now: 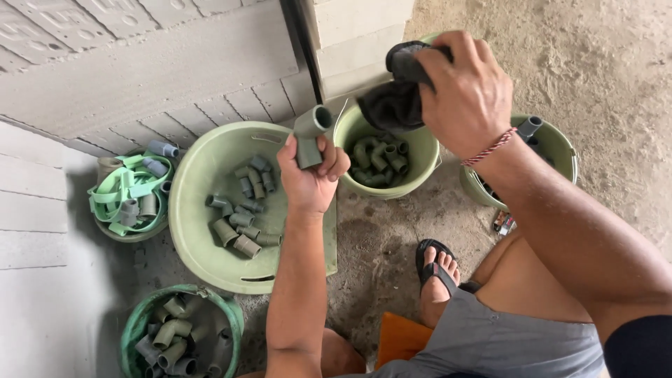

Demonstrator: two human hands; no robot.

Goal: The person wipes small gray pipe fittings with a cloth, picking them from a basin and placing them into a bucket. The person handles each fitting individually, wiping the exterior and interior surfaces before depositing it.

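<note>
I note a matt grey plastic elbow (309,134) in my left hand (308,178) and a soft dark cloth (394,94) in my right hand (465,91). The basin (203,175) is smooth pale-green plastic; the floor (378,245) is rough concrete.

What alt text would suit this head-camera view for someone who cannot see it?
A person's left hand holds a grey pipe elbow while the right hand grips a dark cloth, above a green basin and buckets of similar fittings on a concrete floor.
</note>
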